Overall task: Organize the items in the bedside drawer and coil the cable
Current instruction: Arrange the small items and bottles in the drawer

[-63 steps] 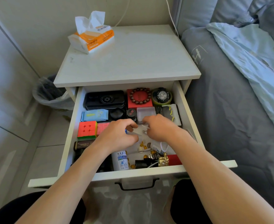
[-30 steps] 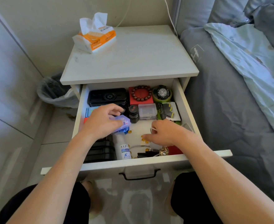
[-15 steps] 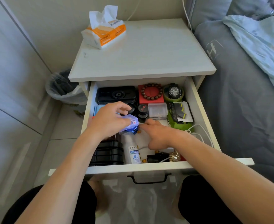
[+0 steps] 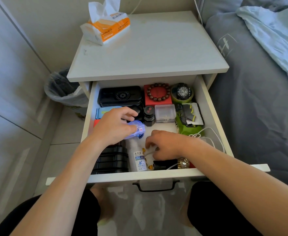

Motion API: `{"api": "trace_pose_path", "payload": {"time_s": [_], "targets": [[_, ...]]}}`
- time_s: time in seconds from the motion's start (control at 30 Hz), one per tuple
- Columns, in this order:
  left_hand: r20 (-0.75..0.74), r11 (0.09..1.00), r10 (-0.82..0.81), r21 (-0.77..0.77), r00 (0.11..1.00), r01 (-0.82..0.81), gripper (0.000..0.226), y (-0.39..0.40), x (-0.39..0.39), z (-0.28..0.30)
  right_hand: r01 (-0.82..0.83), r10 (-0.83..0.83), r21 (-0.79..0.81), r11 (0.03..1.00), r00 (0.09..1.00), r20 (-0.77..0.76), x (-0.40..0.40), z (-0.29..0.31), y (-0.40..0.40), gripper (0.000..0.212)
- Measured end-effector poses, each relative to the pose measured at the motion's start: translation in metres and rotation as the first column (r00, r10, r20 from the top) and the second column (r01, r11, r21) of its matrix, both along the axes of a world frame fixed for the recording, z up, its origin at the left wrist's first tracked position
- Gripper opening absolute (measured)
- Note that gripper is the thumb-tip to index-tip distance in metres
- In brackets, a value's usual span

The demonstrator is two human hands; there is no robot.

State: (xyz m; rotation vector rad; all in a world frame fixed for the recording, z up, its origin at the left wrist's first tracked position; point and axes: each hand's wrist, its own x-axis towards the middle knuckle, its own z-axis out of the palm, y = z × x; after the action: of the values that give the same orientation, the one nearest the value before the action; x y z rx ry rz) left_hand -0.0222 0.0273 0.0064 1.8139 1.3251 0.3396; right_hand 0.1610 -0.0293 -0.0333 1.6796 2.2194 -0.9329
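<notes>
The open bedside drawer (image 4: 213,126) is full of small items. My left hand (image 4: 112,128) holds a small translucent blue box (image 4: 137,129) above the drawer's middle. My right hand (image 4: 163,145) reaches down near the front, fingers curled over small amber pieces (image 4: 144,149) and a thin white stick; what it grips is hidden. A loose white cable (image 4: 207,137) lies along the right side. A white bottle (image 4: 138,157) lies at the front, black cases (image 4: 112,159) to its left.
At the back sit a black case (image 4: 120,95), a red box with a bead bracelet (image 4: 157,94), a watch (image 4: 182,91), a clear box (image 4: 165,113) and a green packet (image 4: 188,128). A tissue pack (image 4: 107,26) is on the nightstand. Bin (image 4: 61,89) left, bed (image 4: 258,99) right.
My left hand lifted the blue box from the drawer's middle and holds it. My right hand moved toward the drawer front, onto the small pieces. The camera view came closer.
</notes>
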Motion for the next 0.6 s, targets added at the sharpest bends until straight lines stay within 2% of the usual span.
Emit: {"api": "trace_pose_path", "payload": {"time_s": [0.13,0.23,0.43,0.5,0.6], "targets": [[-0.063,0.999,-0.034,0.035,0.997,0.036,0.037,-0.006,-0.005,-0.001,0.017,-0.016,0.029,0.999,0.999,-0.048,-0.009,-0.007,0.007,0.069],[-0.127,0.989,-0.109,0.082,0.986,0.121,0.040,-0.013,-0.006,0.000,0.029,-0.027,0.021,0.999,0.998,-0.059,-0.013,-0.012,0.009,0.066],[-0.136,0.989,-0.117,0.074,0.984,0.128,0.041,-0.018,-0.007,0.001,-0.068,0.051,0.113,0.991,0.988,0.145,-0.024,-0.019,0.001,0.082],[-0.129,0.988,-0.127,0.072,0.984,0.137,0.042,-0.019,-0.004,0.000,-0.046,0.028,0.130,0.990,0.990,0.140,-0.025,-0.018,0.000,0.073],[-0.134,0.985,-0.143,0.077,0.981,0.154,0.042,-0.020,-0.002,-0.002,0.049,-0.056,0.112,0.992,0.997,0.061,-0.024,-0.014,0.001,0.035]]}}
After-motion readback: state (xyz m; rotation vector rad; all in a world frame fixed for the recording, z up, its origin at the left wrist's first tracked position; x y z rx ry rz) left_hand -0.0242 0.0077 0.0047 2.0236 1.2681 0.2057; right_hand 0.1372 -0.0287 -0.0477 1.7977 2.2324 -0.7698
